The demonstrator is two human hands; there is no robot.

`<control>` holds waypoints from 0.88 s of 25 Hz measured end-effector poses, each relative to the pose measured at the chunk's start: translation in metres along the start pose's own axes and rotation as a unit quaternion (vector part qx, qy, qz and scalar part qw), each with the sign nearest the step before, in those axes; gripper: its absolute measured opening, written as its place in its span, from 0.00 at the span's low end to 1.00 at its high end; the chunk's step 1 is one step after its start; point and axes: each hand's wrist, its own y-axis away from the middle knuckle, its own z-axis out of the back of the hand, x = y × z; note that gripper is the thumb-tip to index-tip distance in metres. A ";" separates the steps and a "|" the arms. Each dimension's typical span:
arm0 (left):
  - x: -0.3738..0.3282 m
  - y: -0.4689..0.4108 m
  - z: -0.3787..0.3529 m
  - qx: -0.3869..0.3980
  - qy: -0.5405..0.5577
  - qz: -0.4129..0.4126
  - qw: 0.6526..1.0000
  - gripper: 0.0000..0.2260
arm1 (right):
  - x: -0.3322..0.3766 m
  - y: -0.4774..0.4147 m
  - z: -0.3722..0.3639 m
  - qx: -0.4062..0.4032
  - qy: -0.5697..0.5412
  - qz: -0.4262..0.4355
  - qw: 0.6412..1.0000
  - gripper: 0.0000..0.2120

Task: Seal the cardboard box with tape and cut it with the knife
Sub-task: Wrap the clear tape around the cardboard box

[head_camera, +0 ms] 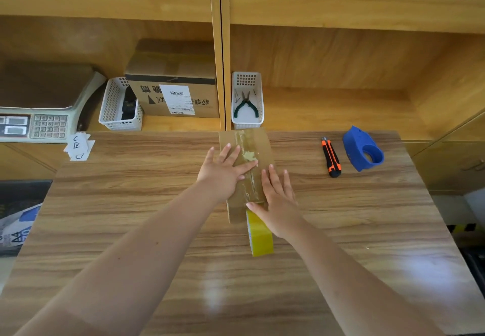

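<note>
A narrow brown cardboard box lies on the wooden table, its long side running away from me. Clear tape runs along its top seam. My left hand rests flat on the box top, fingers spread. My right hand lies flat on the near right part of the box, thumb at the near edge where the tape comes down. A yellow tape roll stands on the table against the box's near end, just below my right hand. The orange and black utility knife lies to the right, untouched.
A blue tape dispenser sits right of the knife. White baskets, a labelled carton and a scale stand on the shelf behind. Paper slips lie at the table's far left.
</note>
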 end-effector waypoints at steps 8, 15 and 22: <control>-0.028 0.010 -0.033 -0.152 0.149 0.024 0.977 0.25 | -0.016 -0.002 0.013 -0.044 -0.012 0.055 0.997 0.43; -0.031 0.007 -0.025 -0.192 0.137 0.050 0.970 0.25 | -0.038 -0.021 0.031 -0.092 -0.016 0.118 0.989 0.31; -0.050 -0.021 0.005 -0.175 0.160 0.046 0.970 0.22 | -0.056 -0.041 0.041 -0.145 -0.079 0.125 0.978 0.26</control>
